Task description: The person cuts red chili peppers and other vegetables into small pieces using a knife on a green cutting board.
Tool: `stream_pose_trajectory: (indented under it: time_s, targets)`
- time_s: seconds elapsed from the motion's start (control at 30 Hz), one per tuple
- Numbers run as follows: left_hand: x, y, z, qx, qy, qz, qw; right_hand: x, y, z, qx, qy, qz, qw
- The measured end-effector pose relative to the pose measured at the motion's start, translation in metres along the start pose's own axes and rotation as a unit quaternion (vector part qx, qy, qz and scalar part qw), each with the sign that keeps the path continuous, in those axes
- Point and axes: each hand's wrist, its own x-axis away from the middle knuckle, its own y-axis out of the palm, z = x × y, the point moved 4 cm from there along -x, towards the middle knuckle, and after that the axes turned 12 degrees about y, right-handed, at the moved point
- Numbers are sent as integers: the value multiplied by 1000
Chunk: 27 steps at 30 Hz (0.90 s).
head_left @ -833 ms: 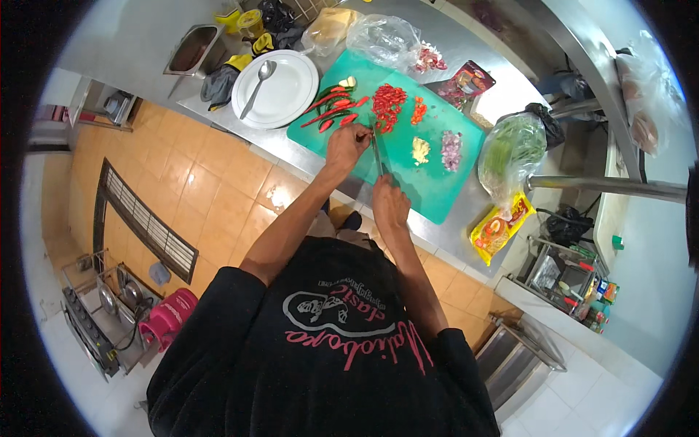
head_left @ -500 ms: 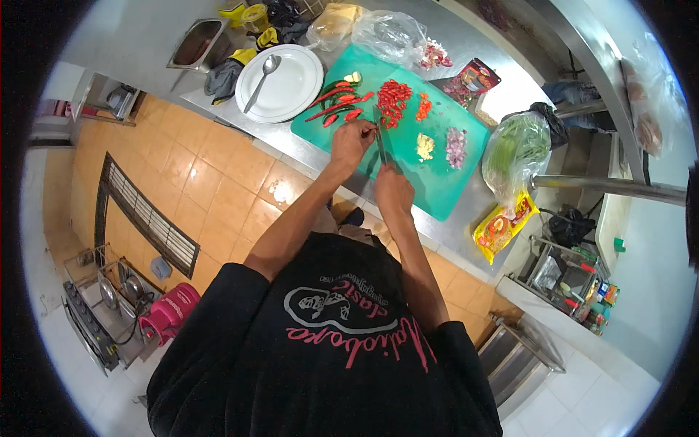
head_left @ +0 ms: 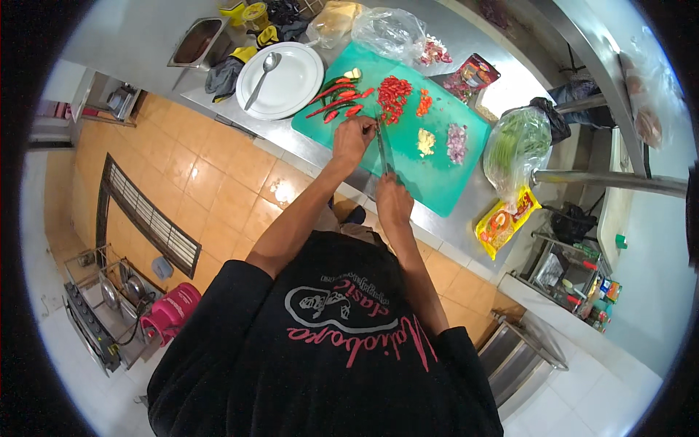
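Note:
A knife (head_left: 384, 153) is gripped in my right hand (head_left: 394, 200), its blade pointing away from me over the green cutting board (head_left: 440, 182). My left hand (head_left: 353, 140) is closed beside the blade's tip, its fingertips pinched on the board; what they hold is hidden. Just beyond it lie whole red chilies (head_left: 336, 96) and dark green ones, with pale peeled cloves (head_left: 352, 73) above. Chopped red chili (head_left: 394, 98) forms a heap past the knife tip. To its right are orange pieces (head_left: 424, 103), minced pale yellow bits (head_left: 426, 143) and diced purple shallot (head_left: 456, 143).
Left of the board, a white plate (head_left: 291, 91) carries a spoon (head_left: 263, 76). Clear plastic bags (head_left: 389, 33) lie behind. On the right are a bag of green vegetables (head_left: 518, 149), a yellow packet (head_left: 506, 222) and a metal rail (head_left: 611, 183). A metal pan (head_left: 200, 44) stands far left.
My right hand and the knife handle have shifted slightly toward me. My left hand stays almost in place, pinched near the blade tip.

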Motion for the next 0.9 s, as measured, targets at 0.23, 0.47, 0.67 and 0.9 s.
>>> stream_pose_trajectory:
  time_s: [0.23,0.47,0.67,0.9]
  targets:
    - [-2,-1,5,15,30,9,999,-12,5,-3,-3,-10,-16,1000]
    - [6,-4,3,-17,35,27,999,-7,-3,0,-16,-11,-14,1000]
    - [11,-9,9,-27,43,25,998,3,-3,13,15,-4,-1,1000]
    - [11,-4,5,-25,33,13,999,-9,0,-8,-31,4,-5,1000]
